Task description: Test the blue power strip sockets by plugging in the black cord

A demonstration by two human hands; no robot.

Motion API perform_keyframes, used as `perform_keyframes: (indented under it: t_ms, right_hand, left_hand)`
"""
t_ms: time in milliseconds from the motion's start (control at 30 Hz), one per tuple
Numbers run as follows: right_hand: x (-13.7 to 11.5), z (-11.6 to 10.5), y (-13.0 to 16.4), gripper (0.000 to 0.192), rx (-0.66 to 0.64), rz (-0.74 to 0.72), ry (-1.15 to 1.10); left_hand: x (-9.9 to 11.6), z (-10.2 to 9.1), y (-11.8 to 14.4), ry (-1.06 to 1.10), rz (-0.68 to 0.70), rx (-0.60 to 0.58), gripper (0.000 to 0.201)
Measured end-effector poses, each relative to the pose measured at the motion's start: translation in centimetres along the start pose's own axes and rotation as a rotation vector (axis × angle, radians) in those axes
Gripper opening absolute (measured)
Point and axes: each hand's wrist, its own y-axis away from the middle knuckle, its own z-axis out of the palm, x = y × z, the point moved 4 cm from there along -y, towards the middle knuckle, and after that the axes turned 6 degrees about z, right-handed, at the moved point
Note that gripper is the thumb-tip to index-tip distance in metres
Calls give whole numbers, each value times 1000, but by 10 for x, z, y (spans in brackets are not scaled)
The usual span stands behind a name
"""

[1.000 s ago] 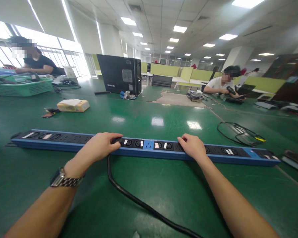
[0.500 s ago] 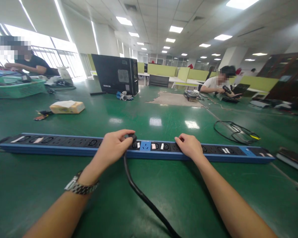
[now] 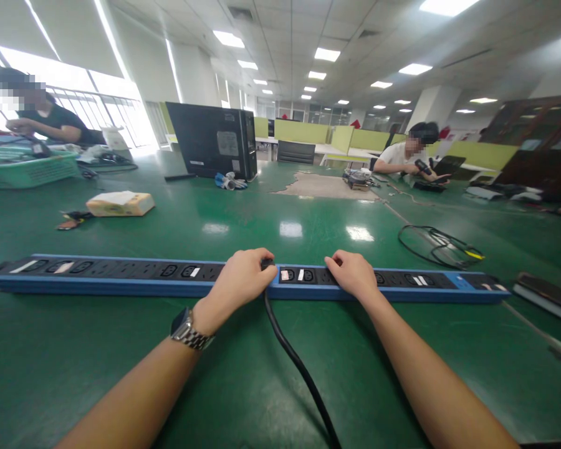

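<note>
A long blue power strip (image 3: pixel 121 279) was laid across the green tabletop (image 3: pixel 121 374), parallel to its near edge. Near the strip's middle, a black plug (image 3: pixel 267 264) was gripped by the curled fingers of the left hand (image 3: pixel 243 279), and its black cable (image 3: pixel 299 368) was trailed back toward the near edge. The right hand (image 3: pixel 353 274) was rested palm-down on the strip just beside it, fingers loosely bent, nothing grasped.

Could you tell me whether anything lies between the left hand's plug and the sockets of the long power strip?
Nothing visible does: the left hand holds the black plug right at the power strip, while the right hand rests on the strip beside it.
</note>
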Motion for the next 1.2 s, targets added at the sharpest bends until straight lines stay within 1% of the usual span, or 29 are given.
perform_keyframes:
  t_ms: [167, 333, 467, 600, 700, 767, 933, 1033, 1133, 1200]
  right_hand:
    - [0, -1, 1, 38, -7, -5, 6]
    - [-1, -2, 2, 39, -13, 4, -3]
    - [-1, -2, 1, 39, -11, -3, 4]
    - [-2, -2, 1, 40, -10, -6, 10]
    - [-2, -2, 2, 39, -10, -1, 7]
    - [-2, -2, 2, 39, -4, -5, 2]
    - [-2, -3, 2, 39, -5, -11, -8]
    - [-1, -2, 1, 38, 6, -9, -28]
    - [2, -1, -1, 38, 25, 4, -80]
    - [5, -1, -3, 42, 48, 21, -172]
  left_hand:
    - [1, 0, -2, 51, 13, -40, 39]
    - [-5, -1, 2, 147, 15, -43, 40]
    - [-10, 4, 5, 201, 30, -54, 40]
    - [-8, 8, 4, 143, 24, -46, 38]
    - [-1, 9, 1, 55, 50, -48, 34]
    - [1, 11, 1, 45, 62, -40, 33]
    - [-5, 14, 8, 169, 15, 45, 32]
    - [-4, 7, 12, 251, 24, 149, 30]
    - [8, -3, 12, 337, 44, 259, 30]
    - [20, 0, 8, 392, 67, 262, 30]
